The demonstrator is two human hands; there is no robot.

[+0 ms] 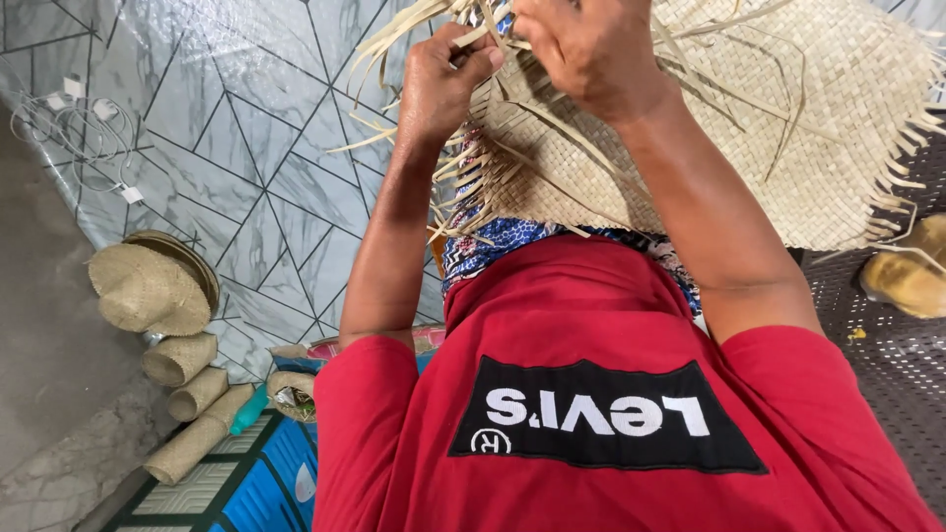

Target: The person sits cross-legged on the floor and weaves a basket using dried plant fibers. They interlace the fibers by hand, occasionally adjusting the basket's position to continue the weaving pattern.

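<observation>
Red shirt (611, 414), nearest. Above it, the woven straw mat (788, 128) lies across the lap, its loose strips fraying at the edge. Left hand (443, 84): fingers pinched shut on straw strips (394, 34) at the mat's near-left edge. Right hand (591, 49): curled down onto the weave; whether it grips anything cannot be told. Step judged: interlacing edge strips; tension must hold. Left of the mat, finished straw hats (148, 286) and rolled weave (182, 360).

Right hand (591, 44) fingers cut off by top edge.
</observation>
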